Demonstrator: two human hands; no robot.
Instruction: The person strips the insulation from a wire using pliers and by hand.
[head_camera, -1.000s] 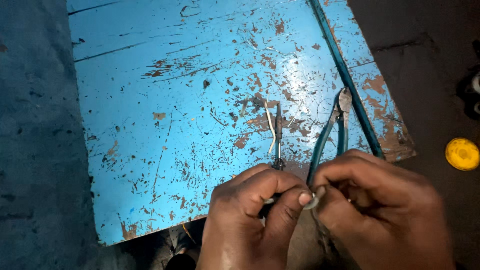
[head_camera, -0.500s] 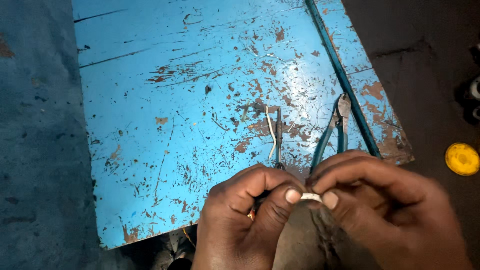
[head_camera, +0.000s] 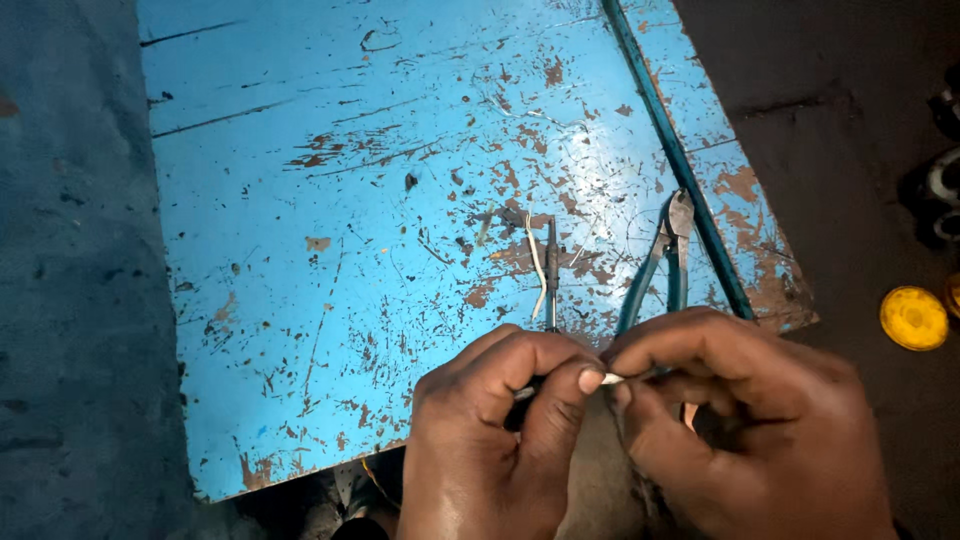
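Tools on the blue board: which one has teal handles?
The pliers, lying beside the board's raised right edge strip, just above the right hand. The other tool, a thin dark metal rod nearer mid-board, has no coloured handles.

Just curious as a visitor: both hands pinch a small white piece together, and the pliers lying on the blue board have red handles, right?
Not quite. In the head view the pliers have teal-blue handles, not red. The rest holds: left hand and right hand pinch the small white piece over the blue board.
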